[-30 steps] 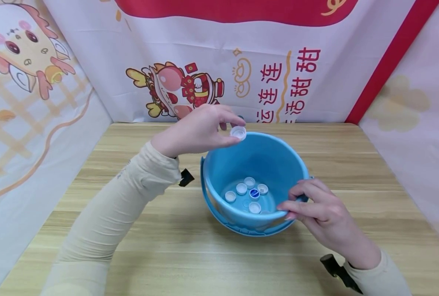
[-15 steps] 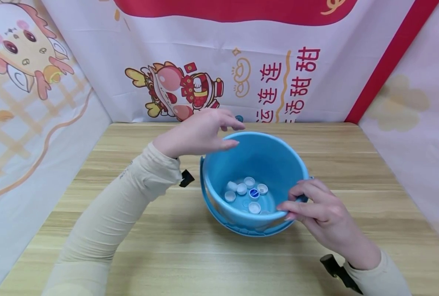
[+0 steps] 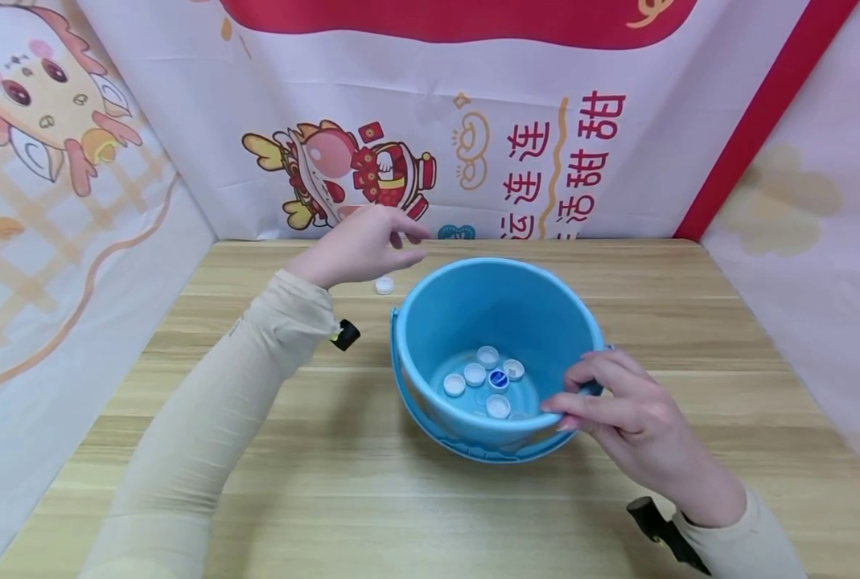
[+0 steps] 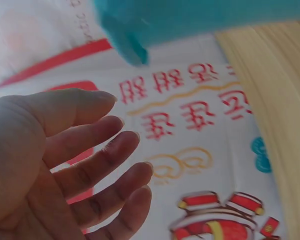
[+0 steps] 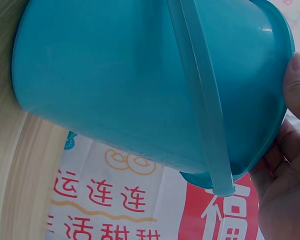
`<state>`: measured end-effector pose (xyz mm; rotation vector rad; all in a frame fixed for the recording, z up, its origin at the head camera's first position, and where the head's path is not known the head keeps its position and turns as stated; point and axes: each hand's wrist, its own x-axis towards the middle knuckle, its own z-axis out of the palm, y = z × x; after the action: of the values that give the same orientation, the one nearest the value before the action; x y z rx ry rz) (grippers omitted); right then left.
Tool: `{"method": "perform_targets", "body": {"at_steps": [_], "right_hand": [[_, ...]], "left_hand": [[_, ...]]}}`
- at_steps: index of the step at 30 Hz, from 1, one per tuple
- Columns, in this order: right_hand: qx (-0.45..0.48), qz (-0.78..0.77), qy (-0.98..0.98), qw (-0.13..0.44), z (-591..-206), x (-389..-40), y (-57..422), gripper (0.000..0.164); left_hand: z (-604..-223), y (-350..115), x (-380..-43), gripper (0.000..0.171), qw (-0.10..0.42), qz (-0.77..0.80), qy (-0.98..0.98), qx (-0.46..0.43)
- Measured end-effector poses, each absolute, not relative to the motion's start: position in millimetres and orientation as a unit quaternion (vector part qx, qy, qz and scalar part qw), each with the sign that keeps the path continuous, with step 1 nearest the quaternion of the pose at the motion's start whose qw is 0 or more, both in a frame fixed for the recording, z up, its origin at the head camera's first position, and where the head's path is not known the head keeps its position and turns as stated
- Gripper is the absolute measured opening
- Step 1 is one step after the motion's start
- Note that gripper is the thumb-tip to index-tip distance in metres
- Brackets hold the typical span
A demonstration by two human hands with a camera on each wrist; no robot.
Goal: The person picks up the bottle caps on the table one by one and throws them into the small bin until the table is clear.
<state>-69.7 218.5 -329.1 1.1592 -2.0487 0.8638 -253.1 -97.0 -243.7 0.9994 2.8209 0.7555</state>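
Note:
A blue bucket (image 3: 502,305) stands on the wooden table in the head view. Several bottle caps (image 3: 498,406) lie on its bottom, mostly white, one with a blue top. My right hand (image 3: 621,410) grips the bucket's near right rim; in the right wrist view the thumb (image 5: 297,80) is on one side of the rim and the fingers are behind it. Left of the bucket's far rim, my left hand (image 3: 372,245) is in the air with relaxed fingers and nothing in them. Below that hand, another white bottle cap (image 3: 384,285) rests on the table.
The bucket's handle (image 3: 437,426) hangs down along its near side. Behind the wooden table (image 3: 292,450) rises a printed cloth backdrop (image 3: 560,64), and more cloth borders it on the left and right.
My left hand held a white bottle cap above the bucket's far left rim, then released it and the cap fell inside. Since then that hand has moved left. My right hand stays on the rim.

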Motion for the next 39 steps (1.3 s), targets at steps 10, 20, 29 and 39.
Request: {"method": "perform_targets", "body": {"at_steps": [10,20,29,39], "right_hand": [[0.447,0.327,-0.773,0.311,-329,-71,219,0.029],[0.455,0.324,-0.767,0.317,-329,-72,219,0.028],[0.440,0.316,-0.780,0.312,-330,-70,222,0.029],[0.441,0.319,-0.781,0.306,-331,-71,221,0.029]], "left_hand": [[-317,-131,-323,0.044,0.127,0.274,0.930,0.210],[-399,-152,-373,0.063,0.197,0.291,0.929,0.116],[-407,-153,-373,0.040,0.161,0.323,0.927,0.103],[-399,-159,-364,0.041,0.163,0.315,0.930,0.096]]}}
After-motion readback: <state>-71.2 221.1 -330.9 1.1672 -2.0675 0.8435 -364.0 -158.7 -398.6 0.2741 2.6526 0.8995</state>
